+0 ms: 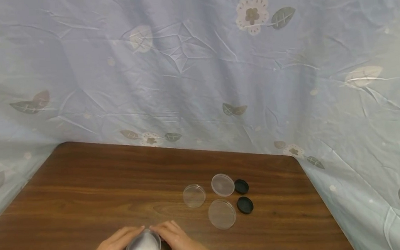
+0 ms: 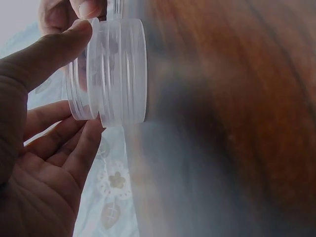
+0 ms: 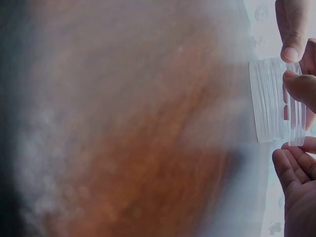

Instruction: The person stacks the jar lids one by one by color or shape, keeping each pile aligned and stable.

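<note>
Close to the table's near edge, my two hands hold a stack of clear round plastic dishes point(image 1: 144, 248) from opposite sides. My left hand point(image 1: 112, 249) has its thumb and fingertips around the uppermost dish point(image 2: 76, 91) of the stack. The thumb and fingers of my right hand point(image 1: 182, 242) hold the same upper part. In the left wrist view, ridged rims show on the lower pieces point(image 2: 121, 74). The right wrist view shows the stack point(image 3: 269, 101) side-on, with a narrow gap under the uppermost dish. Whether the stack touches the table cannot be told.
On the brown wooden table point(image 1: 96, 186), three clear round dishes point(image 1: 194, 196) lie right of the hands. Beside them are two small black round caps point(image 1: 244, 205). A pale blue floral cloth point(image 1: 196, 75) hangs behind and around the table.
</note>
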`<state>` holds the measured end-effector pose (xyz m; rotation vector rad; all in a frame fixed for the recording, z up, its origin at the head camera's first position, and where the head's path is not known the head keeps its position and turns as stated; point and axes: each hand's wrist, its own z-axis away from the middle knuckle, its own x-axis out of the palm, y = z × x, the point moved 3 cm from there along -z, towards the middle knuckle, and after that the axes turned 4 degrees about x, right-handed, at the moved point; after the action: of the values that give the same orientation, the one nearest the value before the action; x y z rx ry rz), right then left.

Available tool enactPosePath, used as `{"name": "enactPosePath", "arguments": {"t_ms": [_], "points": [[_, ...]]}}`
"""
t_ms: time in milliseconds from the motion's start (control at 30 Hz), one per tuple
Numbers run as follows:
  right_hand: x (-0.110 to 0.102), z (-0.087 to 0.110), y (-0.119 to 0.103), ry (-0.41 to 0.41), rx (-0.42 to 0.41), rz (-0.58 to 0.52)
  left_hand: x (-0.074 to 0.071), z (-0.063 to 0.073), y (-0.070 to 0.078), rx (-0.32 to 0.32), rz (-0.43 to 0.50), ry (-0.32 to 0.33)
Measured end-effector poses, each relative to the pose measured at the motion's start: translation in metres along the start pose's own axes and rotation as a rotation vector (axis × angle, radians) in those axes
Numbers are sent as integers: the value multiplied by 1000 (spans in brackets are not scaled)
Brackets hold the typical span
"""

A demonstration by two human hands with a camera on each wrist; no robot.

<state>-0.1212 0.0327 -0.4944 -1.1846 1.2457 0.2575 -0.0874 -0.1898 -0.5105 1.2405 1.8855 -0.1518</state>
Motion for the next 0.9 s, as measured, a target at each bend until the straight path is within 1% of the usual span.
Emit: {"name": "enactPosePath", "arguments": {"t_ms": [167, 233, 333, 433, 567, 733, 767, 833, 900], "points": [[-1, -1, 0, -8, 26, -36, -2, -2, 1, -15, -34, 19], [-1, -1, -1, 0, 16, -20, -3, -2, 1, -6, -38, 18], [-1, -2, -1, 27, -22, 35, -4, -1, 2, 7, -28, 10], [0, -2, -2, 42, -46, 62, -4, 2, 1, -3, -1, -10], [-1, -3, -3, 29, -42, 62, 1, 7, -5, -27, 18, -22], [0, -2, -3, 12, -36, 42, 12, 19, -17, 11, -16, 19], [1, -2, -3, 13, -40, 38, 13, 20, -18, 20, -29, 28], [1, -2, -3, 23, -52, 38, 13, 21, -18, 33, -23, 36], [1, -2, -3, 35, -67, 42, 10, 18, -14, 38, -8, 32]]}}
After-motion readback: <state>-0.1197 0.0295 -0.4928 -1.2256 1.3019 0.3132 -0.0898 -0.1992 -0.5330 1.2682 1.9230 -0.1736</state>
